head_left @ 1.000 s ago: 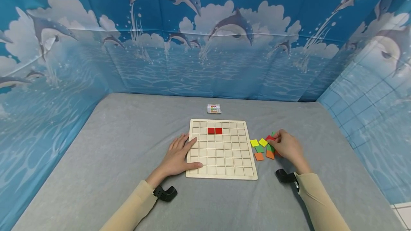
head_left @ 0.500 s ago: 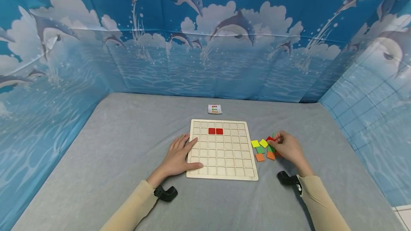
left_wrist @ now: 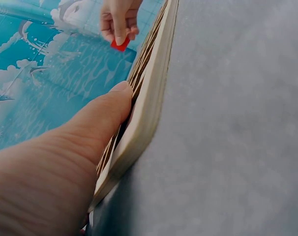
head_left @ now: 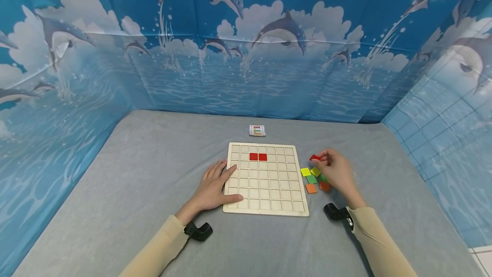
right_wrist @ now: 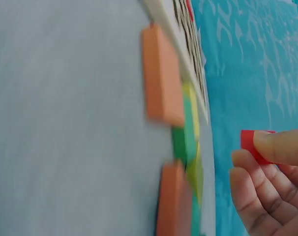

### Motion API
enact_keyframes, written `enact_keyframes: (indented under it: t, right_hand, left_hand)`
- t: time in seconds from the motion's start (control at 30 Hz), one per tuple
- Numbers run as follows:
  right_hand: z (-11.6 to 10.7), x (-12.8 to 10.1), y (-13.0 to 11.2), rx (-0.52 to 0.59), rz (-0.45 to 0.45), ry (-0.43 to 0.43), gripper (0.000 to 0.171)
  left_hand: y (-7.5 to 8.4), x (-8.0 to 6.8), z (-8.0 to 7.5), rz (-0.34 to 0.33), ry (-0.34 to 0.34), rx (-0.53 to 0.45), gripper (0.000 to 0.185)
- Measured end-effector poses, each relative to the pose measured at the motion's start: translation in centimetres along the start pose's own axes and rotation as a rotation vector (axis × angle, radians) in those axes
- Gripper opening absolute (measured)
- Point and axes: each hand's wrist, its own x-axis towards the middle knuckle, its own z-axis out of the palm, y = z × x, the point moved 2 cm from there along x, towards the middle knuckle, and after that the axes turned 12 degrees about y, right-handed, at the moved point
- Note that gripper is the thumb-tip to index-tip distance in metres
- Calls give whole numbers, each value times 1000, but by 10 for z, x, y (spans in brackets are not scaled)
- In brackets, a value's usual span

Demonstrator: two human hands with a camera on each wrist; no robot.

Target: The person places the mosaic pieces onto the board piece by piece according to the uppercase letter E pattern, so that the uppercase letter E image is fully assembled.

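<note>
Red tile [head_left: 314, 157] pinched in right hand [head_left: 335, 173], lifted off the pile. Left hand [head_left: 212, 189] spread flat, steadying the wooden grid board [head_left: 265, 208]. Next, probably: set into a cell beside the two placed red tiles [head_left: 258, 157].

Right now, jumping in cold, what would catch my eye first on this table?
The pale wooden grid board at the middle of the grey table, with two red square tiles side by side in its second row. The left hand rests flat on its left edge. Just right of the board, the right hand pinches a small red square tile above a loose pile of yellow, green and orange tiles.
</note>
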Motion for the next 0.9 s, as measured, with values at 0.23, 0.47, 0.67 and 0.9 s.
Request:
enact_keyframes:
  t: [0.23, 0.47, 0.67, 0.9]
  right_hand:
    - [25, 2, -20, 80, -85, -98, 11]
    - [43, 6, -47, 147, -156, -179, 9]
    - [58, 11, -62, 138, -152, -212, 8]
    - [70, 14, -67, 132, -147, -231, 7]
  left_hand:
    - [2, 0, -1, -4, -8, 3, 94]
    - [2, 0, -1, -8, -5, -3, 94]
    - [2, 0, -1, 3, 0, 3, 94]
    - [2, 0, -1, -2, -1, 6, 94]
